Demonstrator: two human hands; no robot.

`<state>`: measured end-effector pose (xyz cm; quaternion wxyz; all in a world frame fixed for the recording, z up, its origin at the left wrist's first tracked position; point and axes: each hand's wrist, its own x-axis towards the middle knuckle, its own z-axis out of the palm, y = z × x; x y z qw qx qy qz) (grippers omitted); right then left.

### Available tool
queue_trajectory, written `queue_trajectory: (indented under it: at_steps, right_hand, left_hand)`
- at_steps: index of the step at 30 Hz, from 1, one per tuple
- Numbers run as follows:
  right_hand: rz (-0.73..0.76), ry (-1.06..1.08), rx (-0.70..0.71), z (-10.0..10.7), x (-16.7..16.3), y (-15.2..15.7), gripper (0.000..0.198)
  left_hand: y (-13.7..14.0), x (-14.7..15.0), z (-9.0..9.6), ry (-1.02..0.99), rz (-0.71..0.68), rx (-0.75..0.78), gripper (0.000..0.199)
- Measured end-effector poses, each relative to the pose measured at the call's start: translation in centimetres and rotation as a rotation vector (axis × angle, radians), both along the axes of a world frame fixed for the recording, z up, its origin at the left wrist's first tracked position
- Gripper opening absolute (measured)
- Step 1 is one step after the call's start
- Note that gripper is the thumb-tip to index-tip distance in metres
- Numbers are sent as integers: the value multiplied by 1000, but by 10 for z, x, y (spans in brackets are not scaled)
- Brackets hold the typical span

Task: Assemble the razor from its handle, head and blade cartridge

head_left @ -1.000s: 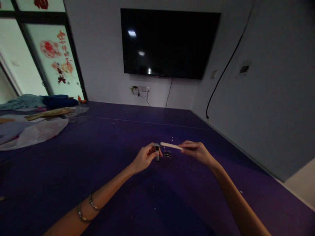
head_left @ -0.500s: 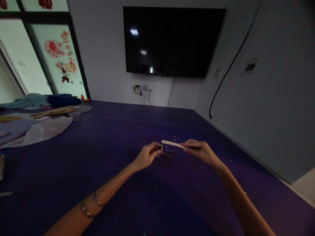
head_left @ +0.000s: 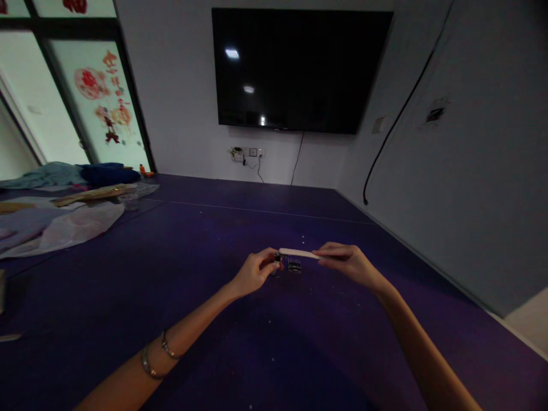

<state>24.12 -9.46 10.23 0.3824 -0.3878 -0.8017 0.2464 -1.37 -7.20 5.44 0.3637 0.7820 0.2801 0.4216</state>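
My left hand point(head_left: 257, 270) pinches a small dark and silver piece point(head_left: 277, 258) between thumb and fingers; its exact kind is too small to tell. From the other side, my right hand point(head_left: 346, 261) grips a slim pale stick point(head_left: 297, 253) with a rounded end. The stick points left and lies nearly level, its tip at the top of the small piece; whether they touch I cannot tell. Just below the stick, a small black part with lighter stripes point(head_left: 294, 265) rests on the dark purple surface point(head_left: 240, 354). Tiny white bits are scattered around it.
Crumpled plastic sheets point(head_left: 81, 225) and folded cloths point(head_left: 109, 174) lie at the far left. A light object point(head_left: 9, 337) is at the left edge. Behind the surface, a television point(head_left: 299, 71) hangs on the wall, and a black cable point(head_left: 387, 137) runs down the right wall.
The stick's tip has dropped slightly and shifted left, nearer the small piece. My left hand has kept its hold with little movement. The whole view has shifted a little.
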Motion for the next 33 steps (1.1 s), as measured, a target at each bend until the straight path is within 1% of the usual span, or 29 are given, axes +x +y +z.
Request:
queue_trajectory:
  at_steps: [2, 7, 12, 17, 22, 26, 31, 33]
  right_hand:
    - [-14, 1, 9, 0, 0, 1, 27]
    - [44, -14, 2, -1, 1, 1, 26]
    - [-24, -17, 17, 0, 0, 0, 27]
    - [32, -16, 1, 2, -2, -2, 26]
    - [-14, -8, 16, 2, -2, -2, 26]
    - [48, -2, 2, 1, -2, -1, 26]
    - [-12, 0, 14, 0, -2, -1, 26]
    - [10, -2, 7, 2, -3, -2, 26]
  left_hand:
    - [0, 0, -1, -6, -11, -2, 12]
    - [-1, 0, 0, 1, -5, 0, 12]
    - [0, 2, -3, -24, -22, -25, 15]
    - [-1, 2, -4, 12, 3, -5, 18]
    - [-1, 3, -2, 1, -5, -5, 15]
    - [-1, 2, -3, 0, -9, 6, 18]
    - [-1, 2, -4, -8, -9, -4, 17]
    - [-1, 2, -4, -12, -15, -10, 17]
